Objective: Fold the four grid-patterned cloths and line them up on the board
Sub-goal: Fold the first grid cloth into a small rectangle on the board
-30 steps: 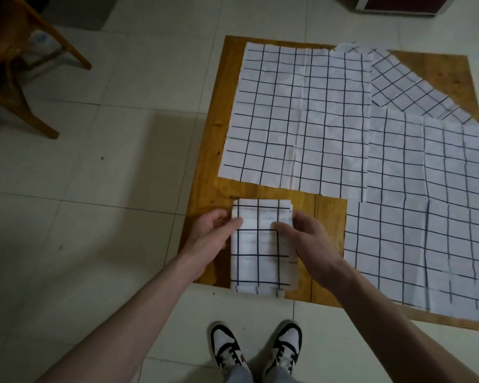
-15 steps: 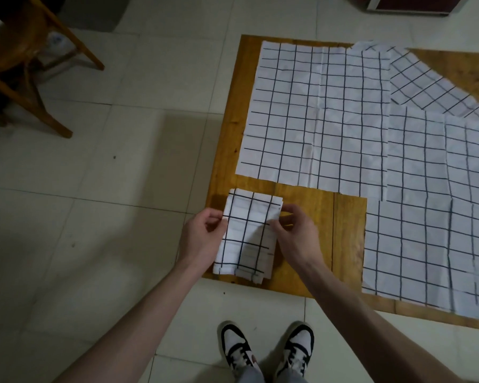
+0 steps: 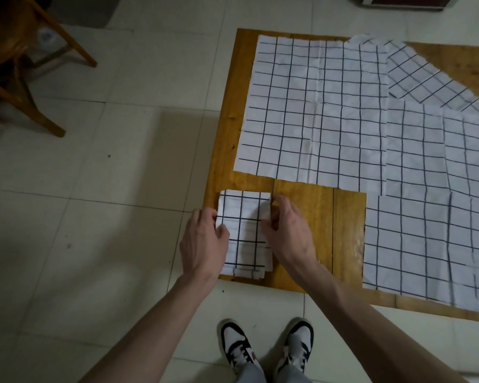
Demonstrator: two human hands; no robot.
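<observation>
Lying at the near left corner of the wooden board (image 3: 315, 217), the folded cloth (image 3: 244, 233) is held from both sides. The left hand (image 3: 202, 244) pinches its left edge, thumb on top, and the right hand (image 3: 285, 230) pinches its right edge with curled fingers. Three unfolded grid cloths lie flat on the board: a large cloth (image 3: 315, 111) beyond the hands, a right cloth (image 3: 432, 203) overlapping its edge, and an angled cloth (image 3: 432, 76) at the far right. The board rests on a tiled floor (image 3: 108, 217), near a wooden chair (image 3: 17, 64). Two sneakers (image 3: 266, 352) show below.
</observation>
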